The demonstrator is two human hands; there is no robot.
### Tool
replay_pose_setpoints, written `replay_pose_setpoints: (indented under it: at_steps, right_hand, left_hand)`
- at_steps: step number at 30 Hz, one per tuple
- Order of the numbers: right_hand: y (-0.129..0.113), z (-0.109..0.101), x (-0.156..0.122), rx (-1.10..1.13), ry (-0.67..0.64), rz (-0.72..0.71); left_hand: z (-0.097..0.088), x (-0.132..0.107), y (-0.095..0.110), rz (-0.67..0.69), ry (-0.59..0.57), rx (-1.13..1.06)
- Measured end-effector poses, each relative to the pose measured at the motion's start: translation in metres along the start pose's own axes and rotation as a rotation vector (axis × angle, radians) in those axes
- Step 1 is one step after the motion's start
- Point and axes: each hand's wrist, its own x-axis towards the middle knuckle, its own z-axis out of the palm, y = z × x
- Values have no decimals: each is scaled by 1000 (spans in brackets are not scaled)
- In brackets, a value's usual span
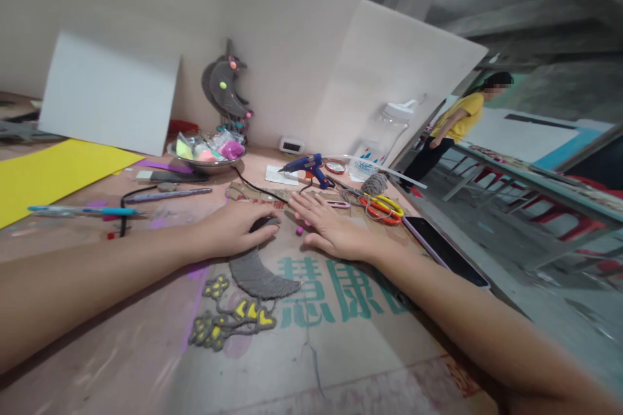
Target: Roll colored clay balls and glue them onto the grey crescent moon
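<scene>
A crescent moon wrapped in grey yarn [260,275] lies on the printed sheet, with grey and yellow flower and heart shapes hanging below it. My left hand [243,228] has its thumb and fingers closed around the moon's upper tip. To its right, my right hand [333,228] is stretched out flat, palm down, with nothing gripped. A small purple ball [299,231] sits between the two hands, and a bit of pink shows beneath the right fingers. Just beyond the right fingertips is a blue glue gun [306,167].
A metal bowl [207,160] holds colourful clay packets; a finished-looking moon ornament [226,87] leans behind it. Scissors [382,208], grey yarn [374,184], a phone [445,251] and a bottle [382,136] are right. Pens [168,195] lie left. A person in yellow [460,117] stands far right.
</scene>
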Motion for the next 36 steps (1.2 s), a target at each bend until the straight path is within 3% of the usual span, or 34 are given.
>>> replay_pose_setpoints:
  at_steps: [4, 7, 12, 15, 19, 22, 27, 32, 36]
  right_hand:
    - [7, -7, -17, -12, -28, 75]
    - [-6, -10, -24, -3, -60, 50]
    - [-25, -3, -2, 12, -58, -91]
    - [-14, -2, 4, 3, -32, -43]
    - [0, -7, -15, -14, -62, 40]
    - [-12, -9, -24, -27, -86, 18]
    - [-28, -3, -2, 0, -54, -100]
    - [-4, -6, -6, -11, -39, 43]
    - [-12, -10, -22, -9, -91, 66]
  left_hand:
    - [0, 0, -1, 2, 4, 5]
    - [1, 0, 0, 2, 7, 10]
    - [2, 0, 0, 24, 8, 9]
    - [1, 0, 0, 24, 2, 6]
    - [0, 0, 1, -2, -11, 27]
    - [0, 0, 1, 7, -11, 26]
    - [1, 1, -1, 26, 11, 16]
    - [1, 0, -1, 17, -14, 6]
    - [0, 0, -1, 26, -10, 1]
